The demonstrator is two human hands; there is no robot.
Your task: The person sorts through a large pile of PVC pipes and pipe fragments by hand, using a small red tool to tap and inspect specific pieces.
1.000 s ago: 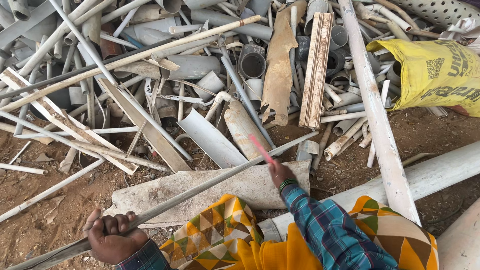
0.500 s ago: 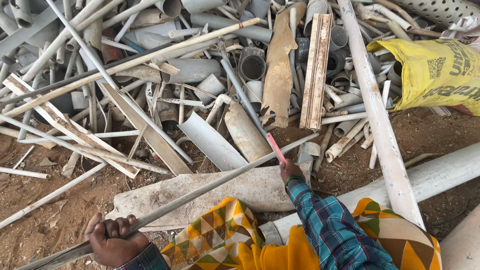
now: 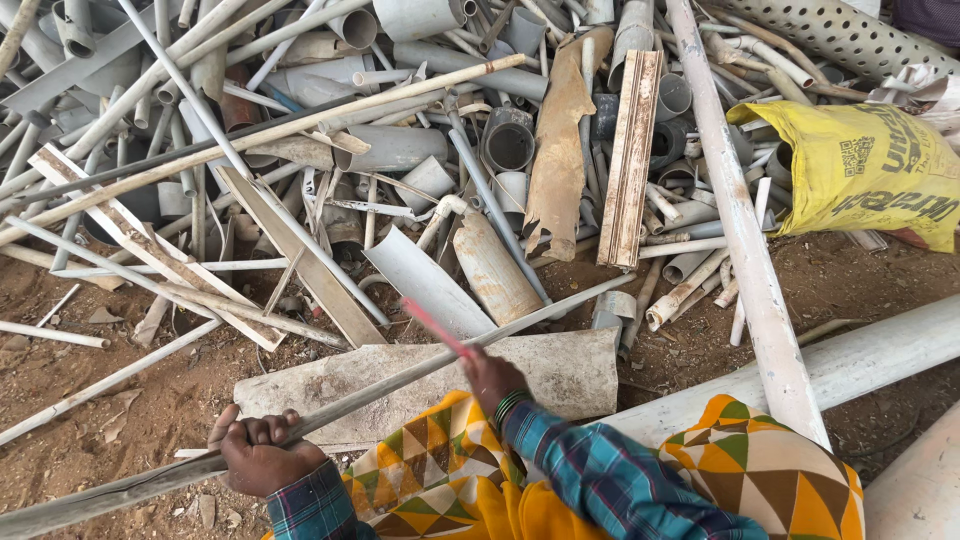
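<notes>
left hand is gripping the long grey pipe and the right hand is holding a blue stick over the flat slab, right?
Not quite. The head view shows the stick in the right hand is pink-red, not blue. The rest holds: the left hand grips the long grey pipe, and the right hand holds the stick over the flat slab.

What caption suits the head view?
Left hand grips a long grey pipe; right hand swings a red tool.

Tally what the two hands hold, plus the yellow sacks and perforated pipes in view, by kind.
Long thin grey pipe, in the left hand: 1
Pink stick-like tool, blurred, in the right hand: 1
Yellow sack: 1
Perforated white pipe: 1
Total: 4
</notes>
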